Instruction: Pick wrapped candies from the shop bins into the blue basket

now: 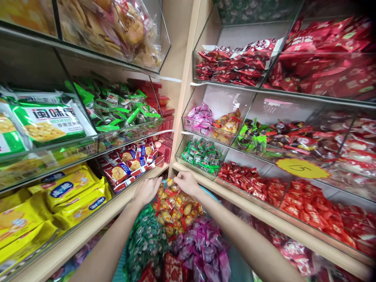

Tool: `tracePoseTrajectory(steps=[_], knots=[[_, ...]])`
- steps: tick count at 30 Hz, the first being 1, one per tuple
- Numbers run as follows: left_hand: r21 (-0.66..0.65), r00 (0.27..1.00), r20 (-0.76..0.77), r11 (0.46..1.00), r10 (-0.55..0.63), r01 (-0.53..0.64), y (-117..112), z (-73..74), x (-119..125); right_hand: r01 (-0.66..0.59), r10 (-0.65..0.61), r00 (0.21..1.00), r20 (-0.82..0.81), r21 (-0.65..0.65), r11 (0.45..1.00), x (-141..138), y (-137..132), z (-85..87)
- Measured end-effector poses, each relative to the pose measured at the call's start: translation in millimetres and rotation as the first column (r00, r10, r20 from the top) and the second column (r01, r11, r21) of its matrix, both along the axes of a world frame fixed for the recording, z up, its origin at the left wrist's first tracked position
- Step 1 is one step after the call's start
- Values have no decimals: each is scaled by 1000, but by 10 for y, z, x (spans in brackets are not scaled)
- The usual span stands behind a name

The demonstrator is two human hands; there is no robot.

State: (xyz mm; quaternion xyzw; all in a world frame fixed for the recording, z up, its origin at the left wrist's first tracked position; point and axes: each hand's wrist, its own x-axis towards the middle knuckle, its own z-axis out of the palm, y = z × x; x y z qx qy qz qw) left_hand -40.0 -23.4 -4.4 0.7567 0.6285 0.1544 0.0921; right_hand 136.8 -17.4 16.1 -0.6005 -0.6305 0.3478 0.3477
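Both my hands reach to the far end of a blue tub [125,250] in the shelf corner. My left hand [149,190] and my right hand [187,183] are closed, fingers pinched, at the top of what looks like a clear bag of gold-wrapped sweets [178,209] with red ends. The film between my fingers is hard to make out. Nearer me in the tub lie green-wrapped sweets [147,239] on the left and purple-wrapped sweets [202,246] on the right. Red patterned packets [173,268] show at the bottom.
Wooden shelves with clear bins flank the tub. On the left are yellow packets [76,192], red-and-blue biscuit packets [132,160] and green snack packets [53,119]. To the right sit small green sweets [201,154], red sweets [245,178] and a yellow tag [302,168] marked 15.
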Motion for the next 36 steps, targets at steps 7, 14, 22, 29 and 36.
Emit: tracePoseTrajectory(steps=[7, 14, 22, 29, 36], knots=[[24, 1000, 1, 999, -21, 21, 16, -37, -17, 109, -106, 994, 34, -91, 990, -119, 78, -44], [36, 999, 8, 999, -40, 40, 33, -58, -28, 108, -94, 982, 162, -80, 991, -146, 125, -109], [35, 996, 6, 995, -94, 94, 54, -98, -34, 50, -54, 905, 422, 20, 999, -155, 62, -57], [70, 992, -92, 993, -85, 91, 24, -72, 18, -74, -19, 878, 478, 175, 982, 97, -69, -62], [62, 982, -178, 995, -65, 77, -21, -20, 86, -587, 285, 703, 651, 306, 750, 306, -241, -129]])
